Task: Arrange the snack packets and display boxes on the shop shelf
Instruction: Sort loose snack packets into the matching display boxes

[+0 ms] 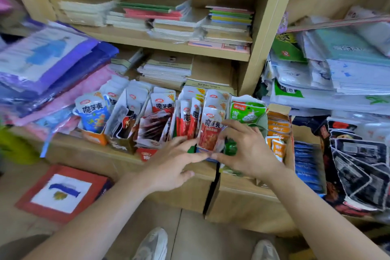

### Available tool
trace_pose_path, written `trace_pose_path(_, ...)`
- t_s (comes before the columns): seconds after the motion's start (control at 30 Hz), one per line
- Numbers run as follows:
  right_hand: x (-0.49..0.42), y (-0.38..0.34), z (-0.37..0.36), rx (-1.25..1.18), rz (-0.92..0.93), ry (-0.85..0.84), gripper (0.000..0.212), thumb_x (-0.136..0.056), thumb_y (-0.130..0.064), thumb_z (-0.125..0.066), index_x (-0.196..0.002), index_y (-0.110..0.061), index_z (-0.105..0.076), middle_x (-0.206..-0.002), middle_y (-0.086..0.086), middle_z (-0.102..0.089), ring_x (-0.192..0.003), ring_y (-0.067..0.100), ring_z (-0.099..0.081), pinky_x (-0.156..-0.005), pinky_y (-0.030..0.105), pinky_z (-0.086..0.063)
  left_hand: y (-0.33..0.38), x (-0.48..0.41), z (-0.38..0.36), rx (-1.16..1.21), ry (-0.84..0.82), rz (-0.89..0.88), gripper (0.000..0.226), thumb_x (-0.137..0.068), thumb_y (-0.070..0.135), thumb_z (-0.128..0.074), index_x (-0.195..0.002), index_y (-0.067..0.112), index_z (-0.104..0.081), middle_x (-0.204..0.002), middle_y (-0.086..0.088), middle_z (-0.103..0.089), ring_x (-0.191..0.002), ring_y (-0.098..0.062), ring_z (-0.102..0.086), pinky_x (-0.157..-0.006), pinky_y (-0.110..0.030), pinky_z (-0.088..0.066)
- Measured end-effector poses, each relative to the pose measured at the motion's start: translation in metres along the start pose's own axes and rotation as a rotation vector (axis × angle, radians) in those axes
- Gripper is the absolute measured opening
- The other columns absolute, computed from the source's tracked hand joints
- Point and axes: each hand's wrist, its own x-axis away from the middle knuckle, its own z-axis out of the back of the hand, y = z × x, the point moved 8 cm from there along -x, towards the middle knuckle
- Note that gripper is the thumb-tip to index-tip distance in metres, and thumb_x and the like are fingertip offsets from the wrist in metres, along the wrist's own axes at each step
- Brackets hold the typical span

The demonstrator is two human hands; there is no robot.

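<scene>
A row of open display boxes full of snack packets stands on the low wooden shelf [88,154]. A red-and-white packet [210,131] stands at the front of the middle box, and my right hand [247,150] has thumb and fingers closed around its right and lower edges. My left hand [175,160] reaches in from the left with fingers spread, its tips touching the bottom of that packet and the box front. More red packets [187,120] stand upright behind it. A green packet [248,111] rises just behind my right hand. Blue packets [92,113] fill the orange box at the left.
Orange packets [277,131] and blue packets [307,167] fill boxes at the right, with black packets [358,164] beyond. Notebooks [168,17] are stacked on upper shelves. Plastic-wrapped goods [52,65] pile at the left. A red box [61,192] lies on the floor by my shoes.
</scene>
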Motion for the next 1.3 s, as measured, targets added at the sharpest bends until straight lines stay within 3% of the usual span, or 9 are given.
trace_pose_path(0.3, 0.007, 0.008, 0.006, -0.134, -0.066, 0.106, 0.026, -0.078, -0.025, -0.084, -0.095, -0.013, -0.069, -0.122, -0.001, -0.058, -0.105, 0.015, -0.063, -0.083, 0.023, -0.051, -0.003, -0.012, 0.051, 0.128, 0.413, -0.008, 0.039, -0.097, 0.032, -0.063, -0.137, 0.029, -0.061, -0.133, 0.011, -0.064, -0.124, -0.007, -0.057, -0.11, -0.027, -0.041)
trace_pose_path(0.43, 0.011, 0.015, 0.012, -0.26, -0.209, 0.18, 0.054, -0.072, -0.024, -0.088, -0.121, -0.018, -0.065, -0.118, -0.005, -0.058, -0.095, -0.001, -0.058, -0.083, 0.012, -0.05, 0.007, -0.034, 0.034, 0.176, 0.283, -0.008, 0.064, -0.087, 0.051, -0.071, -0.145, 0.032, -0.052, -0.139, 0.011, -0.059, -0.127, -0.011, -0.051, -0.105, -0.031, -0.041)
trace_pose_path(0.53, 0.01, 0.024, 0.01, -0.4, -0.359, 0.169, 0.049, -0.075, -0.023, -0.086, -0.12, -0.026, -0.066, -0.085, -0.01, -0.069, -0.076, 0.004, -0.063, -0.067, 0.014, -0.051, 0.02, -0.047, 0.016, 0.09, 0.258, -0.029, 0.086, -0.072, 0.07, -0.073, -0.144, 0.028, -0.051, -0.132, 0.007, -0.064, -0.115, -0.014, -0.055, -0.097, -0.035, -0.047)
trace_pose_path(0.67, 0.006, 0.028, 0.008, -0.538, -0.379, 0.147, 0.037, -0.083, -0.021, -0.08, -0.116, -0.031, -0.066, -0.083, -0.009, -0.073, -0.073, 0.008, -0.066, -0.068, 0.025, -0.054, 0.027, -0.054, 0.013, 0.022, 0.359, -0.001, 0.098, -0.065, 0.075, -0.074, -0.145, 0.024, -0.049, -0.124, 0.002, -0.069, -0.107, -0.018, -0.062, -0.094, -0.038, -0.049)
trace_pose_path(0.77, 0.004, 0.031, 0.008, -0.578, -0.382, 0.112, 0.031, -0.091, -0.019, -0.071, -0.12, -0.028, -0.067, -0.088, -0.01, -0.073, -0.08, 0.004, -0.067, -0.072, 0.023, -0.055, 0.029, -0.054, 0.011, 0.036, 0.389, -0.033, 0.086, -0.072, 0.065, -0.077, -0.142, 0.022, -0.051, -0.114, 0.002, -0.073, -0.098, -0.018, -0.068, -0.087, -0.037, -0.053)
trace_pose_path(0.9, 0.004, 0.035, 0.006, -0.584, -0.355, 0.057, 0.038, -0.094, -0.011, -0.067, -0.129, -0.026, -0.063, -0.091, -0.006, -0.071, -0.08, 0.004, -0.064, -0.072, 0.016, -0.05, 0.018, -0.048, 0.021, 0.209, 0.482, -0.027, 0.009, -0.095, 0.028, -0.066, -0.096, 0.02, -0.07, -0.069, 0.005, -0.067, -0.059, -0.011, -0.06, -0.055, -0.032, -0.048)
trace_pose_path(1.07, -0.003, 0.035, 0.006, -0.318, -0.264, 0.053, 0.055, -0.082, -0.01, -0.078, -0.133, -0.024, -0.062, -0.093, -0.006, -0.059, -0.078, 0.001, -0.055, -0.073, 0.015, -0.045, -0.022, -0.025, 0.037, 0.54, 0.697, 0.247, 0.01, -0.093, 0.015, -0.061, -0.085, 0.014, -0.068, -0.068, 0.004, -0.071, -0.061, -0.015, -0.066, -0.06, -0.04, -0.054)
trace_pose_path(1.17, -0.011, 0.028, 0.008, -0.159, -0.162, 0.08, 0.066, -0.075, -0.017, -0.085, -0.136, -0.019, -0.06, -0.101, 0.0, -0.05, -0.094, 0.017, -0.054, -0.086, 0.034, -0.052, -0.037, -0.016, 0.033, 0.753, 0.704, 0.331, 0.007, -0.093, 0.011, -0.062, -0.087, 0.01, -0.067, -0.076, -0.002, -0.072, -0.068, -0.018, -0.07, -0.064, -0.046, -0.06)
trace_pose_path(1.3, -0.022, 0.013, 0.006, 0.06, -0.047, 0.084, 0.071, -0.07, -0.021, -0.088, -0.135, -0.023, -0.06, -0.105, 0.007, -0.046, -0.097, 0.029, -0.045, -0.082, 0.045, -0.049, -0.042, -0.004, 0.04, 1.008, 0.734, 0.364, 0.013, -0.097, 0.002, -0.059, -0.095, 0.01, -0.069, -0.092, -0.006, -0.073, -0.082, -0.014, -0.072, -0.064, -0.022, -0.058)
